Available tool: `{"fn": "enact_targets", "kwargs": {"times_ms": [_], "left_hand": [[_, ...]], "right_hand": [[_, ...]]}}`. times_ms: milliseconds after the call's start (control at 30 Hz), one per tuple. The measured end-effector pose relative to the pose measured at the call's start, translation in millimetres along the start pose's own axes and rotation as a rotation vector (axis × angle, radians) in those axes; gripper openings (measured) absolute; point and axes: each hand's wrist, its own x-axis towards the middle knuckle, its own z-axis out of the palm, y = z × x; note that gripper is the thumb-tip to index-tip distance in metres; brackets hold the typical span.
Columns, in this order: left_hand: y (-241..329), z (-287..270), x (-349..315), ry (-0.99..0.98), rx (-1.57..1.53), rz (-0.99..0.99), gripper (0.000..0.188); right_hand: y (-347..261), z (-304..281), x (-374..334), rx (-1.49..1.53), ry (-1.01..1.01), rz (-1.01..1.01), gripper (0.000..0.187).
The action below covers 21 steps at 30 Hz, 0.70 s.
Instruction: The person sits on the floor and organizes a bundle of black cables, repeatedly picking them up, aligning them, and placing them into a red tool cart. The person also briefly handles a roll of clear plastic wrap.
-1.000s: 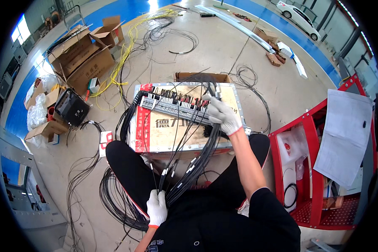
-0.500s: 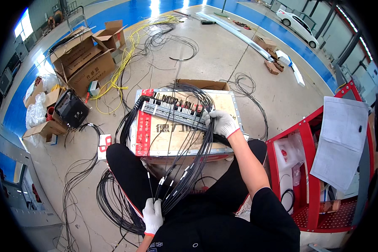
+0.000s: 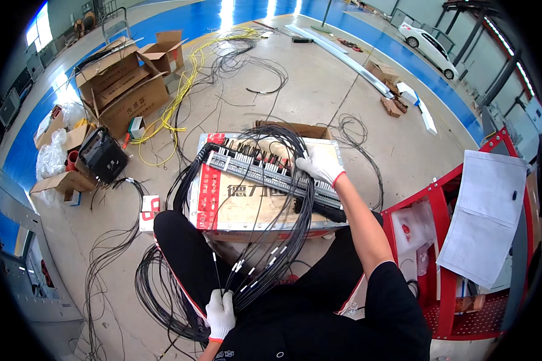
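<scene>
A long grey terminal strip (image 3: 265,171) lies across a flat cardboard box (image 3: 247,201) in front of my knees. Many black cables (image 3: 277,240) arch from the strip down to my lap. My right hand (image 3: 319,165), in a white glove, rests on the strip's right part and presses on the cable bundle there. My left hand (image 3: 221,314), also gloved, is closed around the gathered loose ends of the black cables near my left thigh. The ends carry small white sleeves.
Coils of black cable (image 3: 156,295) lie on the concrete floor at my left. Open cardboard boxes (image 3: 123,81) and yellow cable (image 3: 174,102) sit at the far left. A red cart (image 3: 464,253) with paper sheets (image 3: 485,216) stands at my right. A white car (image 3: 430,42) is parked far off.
My right hand has slid slightly right and down along the strip. My left hand has stayed by my thigh, still holding the cable ends.
</scene>
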Motion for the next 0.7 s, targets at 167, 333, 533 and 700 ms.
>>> {"fn": "enact_targets", "kwargs": {"times_ms": [167,333,533,700], "left_hand": [[-7,1,-3,0.066,0.074,0.071,0.016],[2,-1,5,-0.025,0.081,0.006,0.015],[-9,3,3,0.003,-0.038,-0.139,0.014],[-4,4,3,0.053,-0.057,0.019,0.016]], "right_hand": [[-51,-13,-38,0.956,0.134,-0.109,0.014],[83,26,-15,-0.246,0.293,-0.064,0.035],[-19,-9,-46,0.308,0.190,0.016,0.020],[0,17,-21,0.596,0.248,-0.115,0.032]]}}
